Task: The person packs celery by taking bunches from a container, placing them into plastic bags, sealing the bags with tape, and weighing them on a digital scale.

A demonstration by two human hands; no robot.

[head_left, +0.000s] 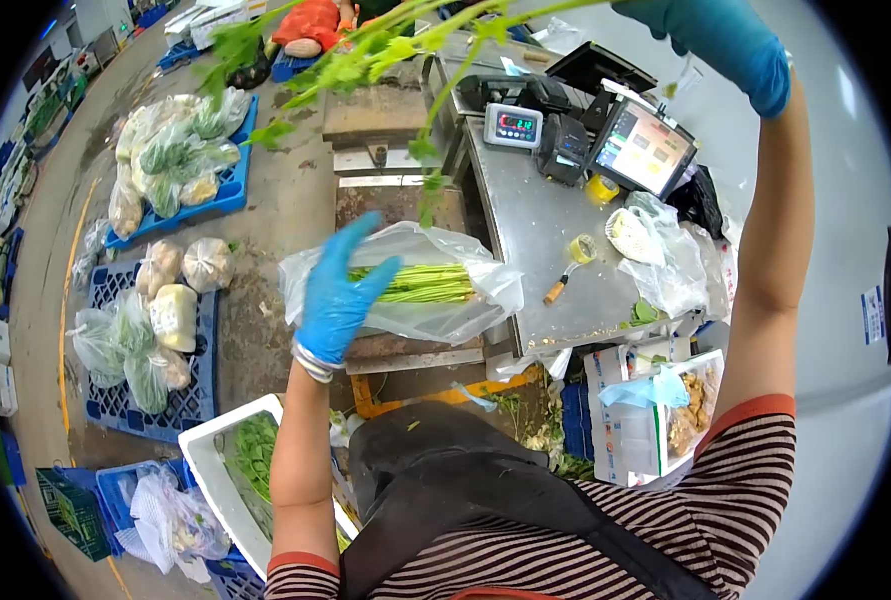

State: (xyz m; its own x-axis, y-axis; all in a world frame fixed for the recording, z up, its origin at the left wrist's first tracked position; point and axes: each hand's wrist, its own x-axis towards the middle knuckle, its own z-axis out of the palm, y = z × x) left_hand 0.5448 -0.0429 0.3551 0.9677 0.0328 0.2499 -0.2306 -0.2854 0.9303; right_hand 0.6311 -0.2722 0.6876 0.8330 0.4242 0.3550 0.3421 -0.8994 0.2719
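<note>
My left hand (pixel 343 290), in a blue glove, is open with thumb and fingers spread. It is over the left side of a clear plastic bag (pixel 415 322), near a bundle of thin green stalks (pixel 425 284) lying inside. High at the upper right, my blue-gloved right hand (pixel 710 40) grips long leafy green stalks that look like celery (pixel 390 50). Their stems run up to the fingers, which the frame's edge partly cuts off. The leafy ends hang to the left, and one sprig dangles above the bag.
A steel table (pixel 525 240) on the right bears a scale display (pixel 513 127), a touchscreen (pixel 643 145) and tape rolls. Blue pallets (pixel 205 360) with bagged vegetables stand on the left floor. A white foam box (pixel 210 440) of greens is by my left arm.
</note>
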